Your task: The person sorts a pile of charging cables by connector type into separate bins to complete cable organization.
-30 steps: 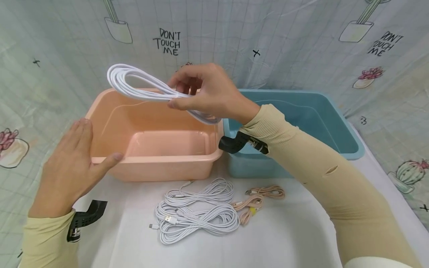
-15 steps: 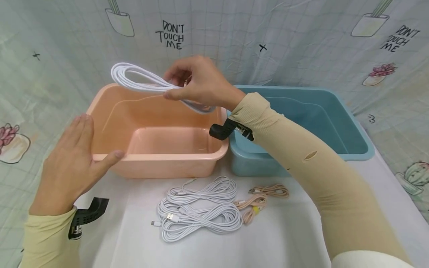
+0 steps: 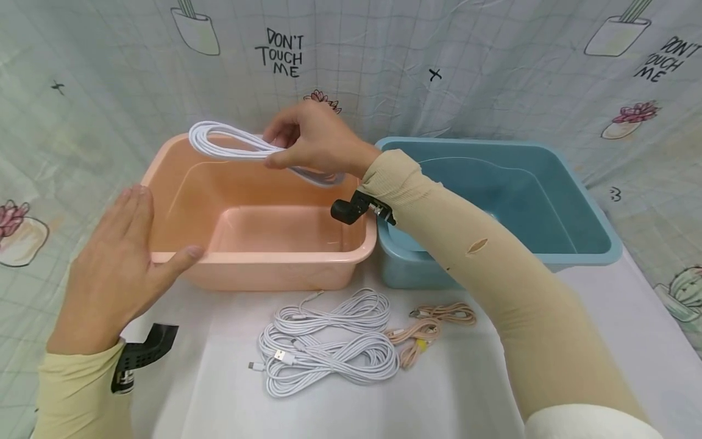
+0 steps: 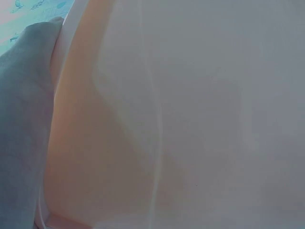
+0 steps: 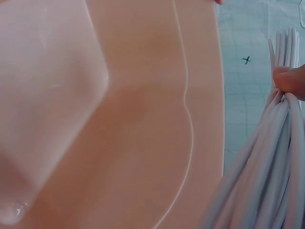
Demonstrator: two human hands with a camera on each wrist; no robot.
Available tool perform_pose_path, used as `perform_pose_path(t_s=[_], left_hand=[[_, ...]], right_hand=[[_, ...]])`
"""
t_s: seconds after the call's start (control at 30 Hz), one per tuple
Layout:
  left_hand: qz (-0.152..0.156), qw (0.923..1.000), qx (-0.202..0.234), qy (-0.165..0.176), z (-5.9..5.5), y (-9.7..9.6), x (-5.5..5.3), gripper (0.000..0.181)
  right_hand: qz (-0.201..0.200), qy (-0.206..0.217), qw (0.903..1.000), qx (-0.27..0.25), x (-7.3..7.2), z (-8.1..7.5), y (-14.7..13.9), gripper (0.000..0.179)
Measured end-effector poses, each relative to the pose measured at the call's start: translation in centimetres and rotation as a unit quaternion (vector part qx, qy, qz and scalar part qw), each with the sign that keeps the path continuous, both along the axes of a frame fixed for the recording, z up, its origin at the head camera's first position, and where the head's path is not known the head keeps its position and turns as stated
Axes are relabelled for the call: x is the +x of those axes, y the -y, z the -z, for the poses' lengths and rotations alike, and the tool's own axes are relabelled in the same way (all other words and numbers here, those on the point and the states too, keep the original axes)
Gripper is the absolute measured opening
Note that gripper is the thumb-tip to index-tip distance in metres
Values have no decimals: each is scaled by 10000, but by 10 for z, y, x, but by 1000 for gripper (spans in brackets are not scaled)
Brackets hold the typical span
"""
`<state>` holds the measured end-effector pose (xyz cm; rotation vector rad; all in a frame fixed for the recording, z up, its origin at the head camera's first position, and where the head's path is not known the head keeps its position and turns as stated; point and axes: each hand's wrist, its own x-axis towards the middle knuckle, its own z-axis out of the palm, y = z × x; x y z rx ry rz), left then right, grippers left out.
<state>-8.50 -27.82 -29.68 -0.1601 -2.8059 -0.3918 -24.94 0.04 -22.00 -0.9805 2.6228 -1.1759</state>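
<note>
In the head view my right hand pinches a coiled white cable at its middle, between thumb and fingers. The coil hangs level above the back part of a peach plastic basin, its loops sticking out on both sides. The right wrist view shows the thumb pressing the gathered strands where they narrow. My left hand rests on the basin's left front corner, fingers straight along the left rim and thumb over the front rim. Seen from the left wrist, the hand lies along the basin wall.
A blue-green basin stands right beside the peach one. In front lie several white coiled cables in an overlapping pile. Some smaller beige cable bundles, one with a yellow tag, lie to their right. A printed curtain hangs behind.
My right hand, holding the white cable, has shifted a little leftward over the peach basin, rising and then dipping slightly. The left hand stays on the basin rim. The head view has shifted slightly.
</note>
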Motion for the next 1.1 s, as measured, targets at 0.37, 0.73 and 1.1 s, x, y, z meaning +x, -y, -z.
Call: perform_pose_path(t_s=[0.37, 0.73, 1.1], left_hand=[[49, 10000, -3, -17, 2, 1, 0, 101], [53, 9999, -13, -111, 2, 1, -1, 102], [-46, 10000, -9, -43, 3, 1, -1, 103]], right_hand=[[32, -7, 9985, 546, -14, 12, 9, 26], [-122, -315, 9950, 941, -15, 23, 12, 23], [-142, -382, 9943, 985, -14, 25, 13, 26]])
